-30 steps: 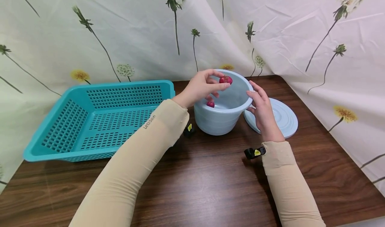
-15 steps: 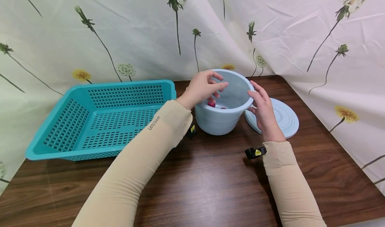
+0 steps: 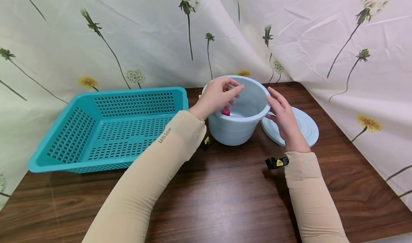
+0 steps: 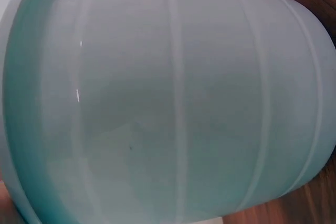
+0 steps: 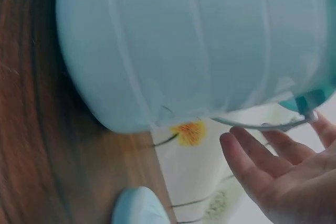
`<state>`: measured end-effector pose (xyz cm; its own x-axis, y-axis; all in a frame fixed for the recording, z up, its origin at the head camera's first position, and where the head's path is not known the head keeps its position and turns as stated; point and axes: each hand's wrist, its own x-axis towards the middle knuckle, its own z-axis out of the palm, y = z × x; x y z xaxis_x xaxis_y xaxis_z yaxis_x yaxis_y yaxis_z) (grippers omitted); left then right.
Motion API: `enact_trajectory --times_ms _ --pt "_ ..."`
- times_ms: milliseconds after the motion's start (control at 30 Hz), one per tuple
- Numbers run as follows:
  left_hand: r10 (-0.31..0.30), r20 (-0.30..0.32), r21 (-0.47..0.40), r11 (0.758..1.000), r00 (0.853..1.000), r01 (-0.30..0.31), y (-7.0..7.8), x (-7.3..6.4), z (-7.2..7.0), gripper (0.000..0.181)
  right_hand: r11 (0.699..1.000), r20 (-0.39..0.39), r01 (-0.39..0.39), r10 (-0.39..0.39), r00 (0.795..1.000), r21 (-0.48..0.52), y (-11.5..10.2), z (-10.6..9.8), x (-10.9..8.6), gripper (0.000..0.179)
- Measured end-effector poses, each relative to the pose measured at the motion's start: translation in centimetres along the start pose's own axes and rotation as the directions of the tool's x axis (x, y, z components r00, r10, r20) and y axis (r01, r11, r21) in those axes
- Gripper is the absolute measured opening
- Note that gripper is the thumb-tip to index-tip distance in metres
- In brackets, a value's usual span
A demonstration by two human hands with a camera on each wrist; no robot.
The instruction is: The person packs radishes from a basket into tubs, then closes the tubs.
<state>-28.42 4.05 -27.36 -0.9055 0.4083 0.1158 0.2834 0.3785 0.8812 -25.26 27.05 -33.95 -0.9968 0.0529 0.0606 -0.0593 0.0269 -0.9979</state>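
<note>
A light blue bucket (image 3: 232,129) stands upright, its mouth facing up. My left hand (image 3: 219,94) hangs over its near left side, thumb and forefinger extended with nothing between them. Just below the lower fingers shows a small red fruit (image 3: 226,112); whether it rests in the bucket or against the palm I cannot tell. My right hand (image 3: 282,110) is at the bucket's right rim, fingers spread and the tips close to it. In the right wrist view those fingers (image 5: 252,156) look nearly straight beside a thin curved handle (image 5: 268,126). The left wrist view holds mostly bucket wall (image 4: 173,98).
A teal slotted basket (image 3: 128,92) sits on the left of the brown wooden table (image 3: 219,200). The round blue lid (image 3: 309,128) lies flat behind my right hand. A flowered cloth (image 3: 145,32) hangs behind and along the right side.
The red fruit pinched by my left thumb and forefinger a second ago has been let go into the bucket. My right thumb has eased off the rim and the right forearm shifted slightly right.
</note>
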Motion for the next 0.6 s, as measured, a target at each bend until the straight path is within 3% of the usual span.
enact_trajectory --times_ms 100,233,400,600 --pt "0.04 0.001 -0.004 0.999 0.999 -0.04 0.3 -0.4 0.1 0.029 1.0 -0.001 0.015 -0.015 1.0 0.025 -0.6 -0.9 -0.3 0.062" --pt "0.073 -0.015 -0.106 0.992 0.997 -0.074 1.1 -1.2 0.1 0.029 0.996 -0.023 0.034 -0.032 0.999 0.087 -1.3 -2.4 -0.8 0.062" --pt "0.15 -0.023 -0.226 0.962 0.988 -0.151 2.0 -2.5 0.4 0.027 0.989 -0.06 0.057 -0.049 0.997 0.138 -1.9 -4.2 -1.3 0.061" --pt "0.233 -0.019 -0.292 0.929 0.972 -0.228 2.3 -3.9 1.8 0.024 0.965 -0.112 0.1 -0.075 0.991 0.243 -2.0 -6.2 -1.7 0.062"
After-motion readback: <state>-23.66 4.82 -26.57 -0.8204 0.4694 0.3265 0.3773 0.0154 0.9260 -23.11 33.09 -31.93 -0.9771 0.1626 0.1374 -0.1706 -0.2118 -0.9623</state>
